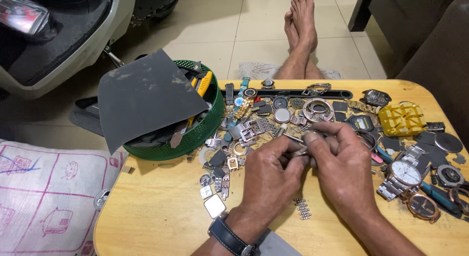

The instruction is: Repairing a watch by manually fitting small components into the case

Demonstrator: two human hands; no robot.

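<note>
A small metal watch part (304, 149) is sitting just right of the frame's centre, pinched between both hands above the tabletop (161, 212). The left hand (270, 175), wearing a dark wristwatch (229, 236), is closing its grip on the part from the lower left. The right hand (342, 163) is closing its fingertips on the same part from the right. The part is too small to tell its exact kind.

Around the hands, the yellow wooden tabletop is holding a scatter of watch cases, dials and strap links. A short strip of loose metal links (303, 208) is lying just below the hands. A silver watch with a white dial (403, 175) is lying at the right, and a copper-coloured watch (421, 206) is lying just below it. A square yellow holder (401, 118) is sitting at the upper right.

At the upper left of the tabletop, a round green basket (200, 131) is holding tools, with a dark grey sheet (146, 97) draped over it. A white sack with pink printed lines (44, 197) is lying at the lower left. Bare feet (301, 21) are resting on the tiled floor (220, 31) at the top.
</note>
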